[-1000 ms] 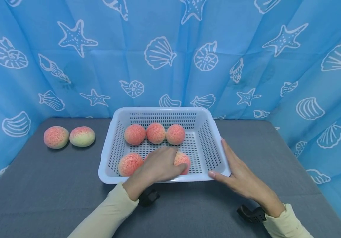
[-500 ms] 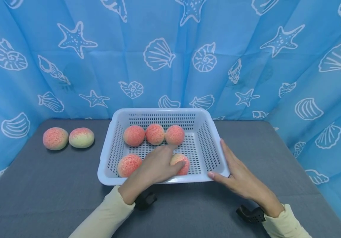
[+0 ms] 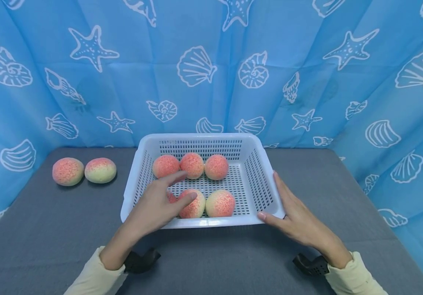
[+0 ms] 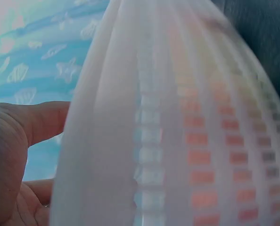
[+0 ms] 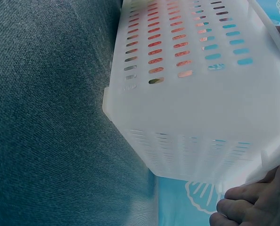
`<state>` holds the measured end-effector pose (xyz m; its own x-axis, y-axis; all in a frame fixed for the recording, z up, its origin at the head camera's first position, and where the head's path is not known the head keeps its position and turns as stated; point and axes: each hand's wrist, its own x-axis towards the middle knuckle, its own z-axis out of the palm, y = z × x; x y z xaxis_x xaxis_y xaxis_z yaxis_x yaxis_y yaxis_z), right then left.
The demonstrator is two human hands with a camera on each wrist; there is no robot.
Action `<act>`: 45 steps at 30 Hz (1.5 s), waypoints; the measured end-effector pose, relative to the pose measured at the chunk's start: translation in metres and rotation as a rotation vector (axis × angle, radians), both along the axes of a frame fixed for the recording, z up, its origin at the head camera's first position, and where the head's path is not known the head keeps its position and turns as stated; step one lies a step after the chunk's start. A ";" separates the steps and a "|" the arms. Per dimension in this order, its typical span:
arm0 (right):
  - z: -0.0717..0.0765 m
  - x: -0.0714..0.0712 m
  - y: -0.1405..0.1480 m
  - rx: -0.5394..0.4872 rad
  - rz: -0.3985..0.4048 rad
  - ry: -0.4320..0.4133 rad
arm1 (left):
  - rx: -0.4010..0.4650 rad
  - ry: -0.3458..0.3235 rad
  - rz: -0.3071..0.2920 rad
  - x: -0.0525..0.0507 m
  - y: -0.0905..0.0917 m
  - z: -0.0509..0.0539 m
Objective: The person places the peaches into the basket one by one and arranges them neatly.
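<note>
A white perforated plastic basket stands on the grey cloth, holding two rows of pink-and-cream peaches. Three peaches line the far row, the middle one a peach. Along the near side lie a right-hand peach, a middle peach and a left peach, mostly hidden by my left hand. That hand hovers over the near left rim, thumb and forefinger spread, gripping nothing; its thumb overlaps the middle peach. My right hand holds the basket's near right corner, thumb on the front rim, fingers along the outer side.
Two more peaches, a redder peach and a paler peach, lie on the grey cloth left of the basket. A blue curtain with shell and starfish prints hangs right behind the table.
My left hand has drawn back leftward from the near row and its fingers have spread, uncovering the middle peach and covering the left one. The right hand and basket stay put.
</note>
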<state>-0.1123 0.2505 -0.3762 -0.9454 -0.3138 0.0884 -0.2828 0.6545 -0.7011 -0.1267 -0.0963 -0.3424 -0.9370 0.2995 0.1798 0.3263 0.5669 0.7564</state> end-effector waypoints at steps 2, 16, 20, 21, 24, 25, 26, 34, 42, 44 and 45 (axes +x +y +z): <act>0.000 0.000 0.000 0.001 0.003 0.000 | 0.022 -0.018 0.027 0.001 -0.011 0.001; 0.001 -0.001 0.000 0.007 0.001 -0.008 | 0.050 0.078 0.289 -0.005 -0.088 0.022; 0.000 0.000 -0.001 0.009 0.002 -0.012 | 0.071 0.109 0.412 -0.009 -0.112 0.015; 0.000 0.000 -0.001 0.010 0.005 -0.010 | 0.075 0.121 0.442 -0.011 -0.118 0.012; -0.001 0.000 0.000 0.015 0.015 0.003 | 0.077 0.145 0.529 -0.015 -0.133 0.006; -0.001 0.001 0.001 0.016 0.018 0.008 | 0.081 0.150 0.551 -0.016 -0.137 0.003; -0.001 0.001 0.001 0.016 0.022 0.011 | 0.084 0.150 0.568 -0.017 -0.140 0.000; 0.000 0.001 0.001 0.008 0.032 0.012 | 0.130 0.116 0.692 -0.025 -0.161 -0.013; 0.000 0.002 0.001 0.014 0.011 0.009 | 0.209 0.103 0.809 -0.025 -0.183 -0.013; 0.000 0.002 0.000 0.014 0.009 0.010 | 0.205 0.103 0.811 -0.025 -0.186 -0.015; 0.000 0.001 0.000 0.013 0.011 0.010 | 0.199 0.102 0.811 -0.024 -0.186 -0.016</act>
<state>-0.1110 0.2507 -0.3765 -0.9410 -0.3252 0.0939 -0.2971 0.6605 -0.6895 -0.1511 -0.2824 -0.3581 -0.8242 -0.5063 0.2538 -0.0523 0.5143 0.8560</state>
